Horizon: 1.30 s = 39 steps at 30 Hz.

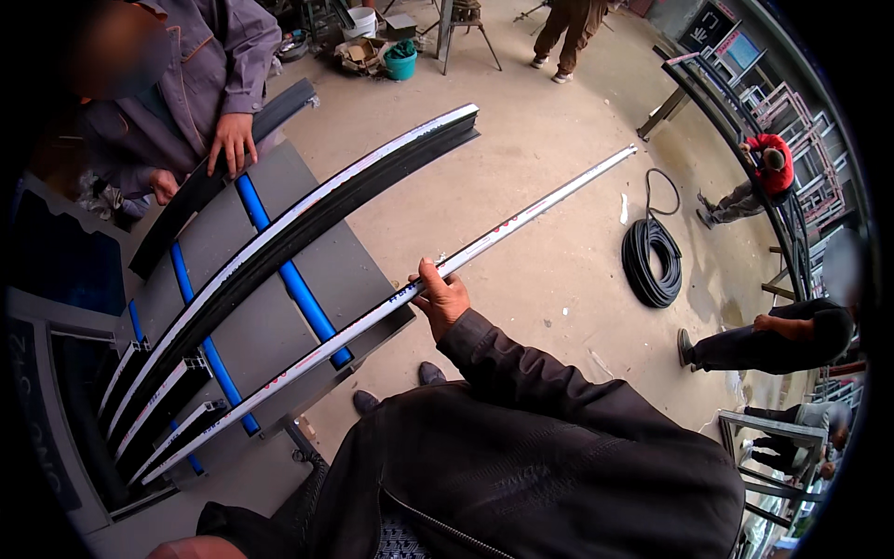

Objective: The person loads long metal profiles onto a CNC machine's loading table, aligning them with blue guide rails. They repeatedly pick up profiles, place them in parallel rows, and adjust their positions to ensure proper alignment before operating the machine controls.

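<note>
My right hand (441, 296) is closed round a long profile (540, 209) with white film along its face. From the grip the profile runs down left across a grey roller table (358, 252) to a machine opening, and up right over the floor. Only a piece of my left hand (197, 549) shows at the lower edge; its fingers are out of the picture. Other black profiles with white film lie on the table, the longest (372, 168) next to the one I hold. Across the table, a co-worker's hand (233, 142) rests on a dark profile (186, 200).
Blue rollers (312, 307) cross the table. A coil of black hose (652, 264) lies on the floor to the right. A teal bucket (400, 61) and a white bucket (359, 23) stand at the back. Several people are around metal frames at the right, including one in red (773, 166).
</note>
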Available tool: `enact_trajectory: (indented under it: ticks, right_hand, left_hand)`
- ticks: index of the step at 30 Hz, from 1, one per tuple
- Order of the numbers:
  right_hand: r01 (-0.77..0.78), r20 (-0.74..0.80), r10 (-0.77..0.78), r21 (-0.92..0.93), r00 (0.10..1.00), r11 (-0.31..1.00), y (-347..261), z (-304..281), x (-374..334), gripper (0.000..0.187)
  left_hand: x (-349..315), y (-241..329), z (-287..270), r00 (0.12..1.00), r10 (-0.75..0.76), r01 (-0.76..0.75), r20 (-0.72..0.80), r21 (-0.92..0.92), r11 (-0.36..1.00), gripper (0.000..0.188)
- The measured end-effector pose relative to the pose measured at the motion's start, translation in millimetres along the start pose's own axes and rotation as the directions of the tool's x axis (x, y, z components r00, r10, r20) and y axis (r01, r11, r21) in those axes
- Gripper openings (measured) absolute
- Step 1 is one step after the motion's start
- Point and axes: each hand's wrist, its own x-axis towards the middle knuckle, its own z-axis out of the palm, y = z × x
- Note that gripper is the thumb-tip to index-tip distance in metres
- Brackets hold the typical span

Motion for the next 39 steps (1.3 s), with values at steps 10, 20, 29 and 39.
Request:
enact_trajectory:
  ticks: [10,20,29,39]
  right_hand:
    - [0.0,0.009,-0.001,0.13,1.0,0.991,-9,-9,5,0.024]
    - [0.021,0.01,-0.022,0.092,1.0,0.996,-46,-31,-9,0.037]
    - [0.099,0.027,-0.103,0.098,0.994,0.99,-88,-46,-7,0.038]
    - [0.192,-0.061,-0.196,-0.065,0.979,0.979,-103,-112,26,0.045]
  left_hand:
    - [-240,-64,-12,0.157,-0.954,0.928,-0.255,-0.291,0.231,0.029]
    - [-285,-88,-34,-0.444,-0.843,0.702,-0.305,-0.703,-0.115,0.067]
    - [-301,-96,-28,-0.333,-0.914,0.459,-0.232,-0.887,0.058,0.082]
    - [-299,-120,-23,-0.408,-0.849,0.55,-0.337,-0.833,0.066,0.05]
